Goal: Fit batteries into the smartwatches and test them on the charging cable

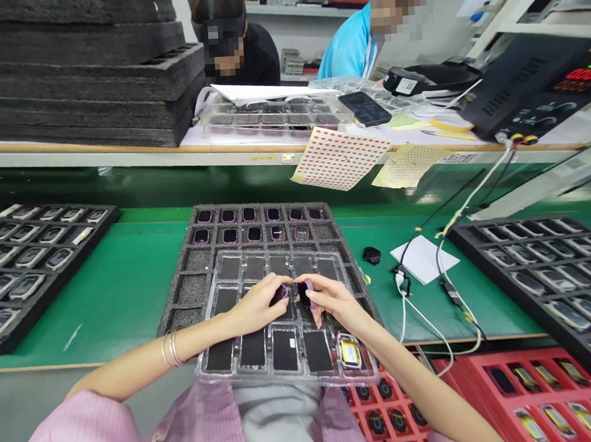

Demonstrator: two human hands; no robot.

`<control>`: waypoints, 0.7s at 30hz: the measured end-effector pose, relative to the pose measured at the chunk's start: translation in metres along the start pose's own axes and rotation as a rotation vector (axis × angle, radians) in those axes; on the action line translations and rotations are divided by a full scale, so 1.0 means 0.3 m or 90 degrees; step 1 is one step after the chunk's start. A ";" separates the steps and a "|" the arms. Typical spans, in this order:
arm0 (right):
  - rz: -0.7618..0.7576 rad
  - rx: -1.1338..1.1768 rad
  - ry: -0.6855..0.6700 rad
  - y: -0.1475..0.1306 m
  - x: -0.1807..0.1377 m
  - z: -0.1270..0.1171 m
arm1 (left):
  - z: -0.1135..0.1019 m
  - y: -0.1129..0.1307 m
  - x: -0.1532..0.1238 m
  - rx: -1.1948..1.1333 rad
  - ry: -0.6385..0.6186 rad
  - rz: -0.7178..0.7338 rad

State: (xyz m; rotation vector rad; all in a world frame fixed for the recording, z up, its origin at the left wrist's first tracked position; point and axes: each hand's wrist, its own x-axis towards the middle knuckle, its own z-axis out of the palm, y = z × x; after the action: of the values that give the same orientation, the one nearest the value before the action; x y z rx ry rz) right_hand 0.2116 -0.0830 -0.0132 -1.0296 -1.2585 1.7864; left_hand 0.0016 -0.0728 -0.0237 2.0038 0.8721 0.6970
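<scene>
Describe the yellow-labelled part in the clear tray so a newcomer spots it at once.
On the green belt, find the black foam tray in the middle; a clear tray lies over its near end. The part sits in that tray's near right corner, the only yellow one among flat black pieces.

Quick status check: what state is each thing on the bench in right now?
Left hand, fingers pinching left purple part
Right hand, fingers pinching right purple part
Clear tray, near row filled
Foam tray, far rows mostly filled
Phone, screen dark
Power supply, display lit
</scene>
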 end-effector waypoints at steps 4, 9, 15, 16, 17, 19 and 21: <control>0.001 0.001 -0.003 0.001 0.000 0.000 | -0.001 0.003 -0.001 0.004 0.000 0.003; 0.000 0.002 -0.002 0.001 0.000 0.001 | 0.000 0.002 0.000 0.011 0.001 0.000; 0.002 0.007 -0.003 -0.004 -0.002 0.001 | 0.001 0.000 -0.001 0.012 0.005 0.006; 0.004 0.008 -0.001 -0.005 -0.003 0.001 | 0.001 0.000 -0.001 0.012 0.003 0.006; 0.005 0.008 -0.001 -0.006 -0.003 0.002 | 0.001 0.001 -0.001 0.012 0.003 0.005; 0.007 0.008 0.001 -0.008 -0.003 0.002 | 0.000 0.004 -0.001 0.015 0.000 0.002; 0.008 0.009 0.001 -0.010 -0.004 0.002 | -0.001 0.007 0.000 0.020 -0.002 0.000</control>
State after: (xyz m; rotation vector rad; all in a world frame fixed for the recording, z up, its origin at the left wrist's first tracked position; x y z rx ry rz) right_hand 0.2117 -0.0834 -0.0100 -1.0328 -1.2393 1.8019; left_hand 0.0020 -0.0735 -0.0216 2.0315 0.8863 0.6847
